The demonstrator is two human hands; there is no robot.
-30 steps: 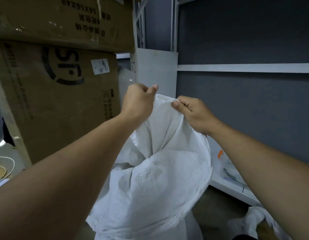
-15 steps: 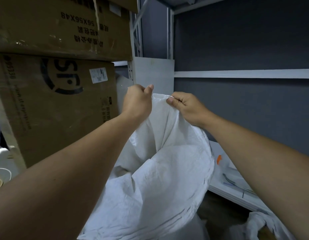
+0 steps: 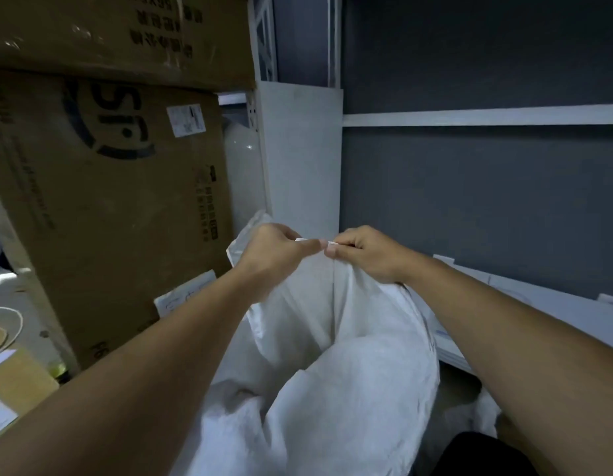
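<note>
While both hands meet at the top of the white sack (image 3: 349, 389), its rim is drawn into one bunch just right of the big cardboard box (image 3: 109, 201), level with the box's lower half. Left hand (image 3: 274, 250) grip: fingers curled, thumb and forefinger pinching the rim. Right hand (image 3: 363, 252) grip: same, pinching the rim just beside the left, fingertips almost touching. The sack body bulges below the hands, right of the box; its bottom is out of view. Judged progress: the far edge of the mouth is gathered, but the near side looks open under the wrists, with white folds showing inside. No knot, tie or tape is visible, so gathering the rest and closing it seem left. A white shelf post (image 3: 298, 159) stands right of the box, behind the hands.
</note>
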